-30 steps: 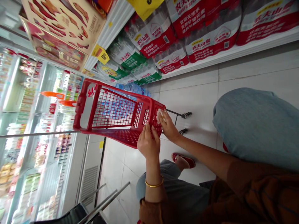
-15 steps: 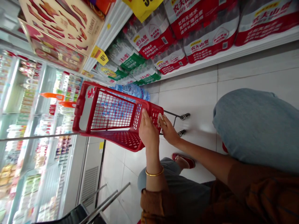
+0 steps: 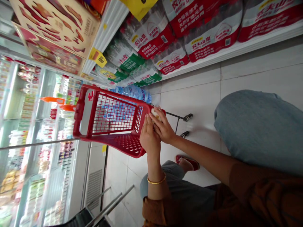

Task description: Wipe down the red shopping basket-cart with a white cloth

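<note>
- The small pale object sits at the far corner of the red shopping cart; it is too blurred to tell what it is.
- The right hand curls its fingers over this object, against the cart rim.
- The left hand, with a gold bangle, stands flat with fingers straight, pressed close beside the right hand, on the cart's mesh wall.
- A pack of water bottles lies just behind the cart.
- The white tile floor is under the cart.
- Shelves with wrapped bottle packs stand beyond the cart.
</note>
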The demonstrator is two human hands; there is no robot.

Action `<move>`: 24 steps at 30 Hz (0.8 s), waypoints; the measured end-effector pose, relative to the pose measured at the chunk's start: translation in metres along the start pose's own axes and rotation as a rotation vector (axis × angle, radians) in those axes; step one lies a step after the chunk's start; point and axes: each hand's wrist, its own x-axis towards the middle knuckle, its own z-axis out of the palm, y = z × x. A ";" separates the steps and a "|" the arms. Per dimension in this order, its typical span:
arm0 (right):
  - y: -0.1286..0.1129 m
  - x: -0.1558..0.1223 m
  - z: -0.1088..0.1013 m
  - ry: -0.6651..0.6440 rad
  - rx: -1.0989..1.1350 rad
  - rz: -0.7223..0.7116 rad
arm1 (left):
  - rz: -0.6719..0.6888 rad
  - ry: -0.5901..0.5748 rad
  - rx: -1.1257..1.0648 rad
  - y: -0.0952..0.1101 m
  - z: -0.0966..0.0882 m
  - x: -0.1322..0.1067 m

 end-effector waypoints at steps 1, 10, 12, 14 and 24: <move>0.002 0.000 0.000 -0.020 0.003 -0.017 | 0.007 0.001 -0.009 0.000 -0.001 -0.001; 0.023 -0.017 0.011 -0.022 0.041 0.118 | 0.036 0.007 0.007 -0.003 -0.002 -0.007; 0.026 -0.023 0.010 -0.021 0.042 0.167 | 0.033 0.004 0.006 -0.003 -0.001 -0.008; 0.031 -0.029 0.009 -0.026 0.019 0.166 | 0.026 0.003 0.006 -0.004 -0.001 -0.009; 0.038 -0.044 0.010 -0.037 0.057 0.293 | 0.038 0.059 0.038 -0.007 0.001 -0.013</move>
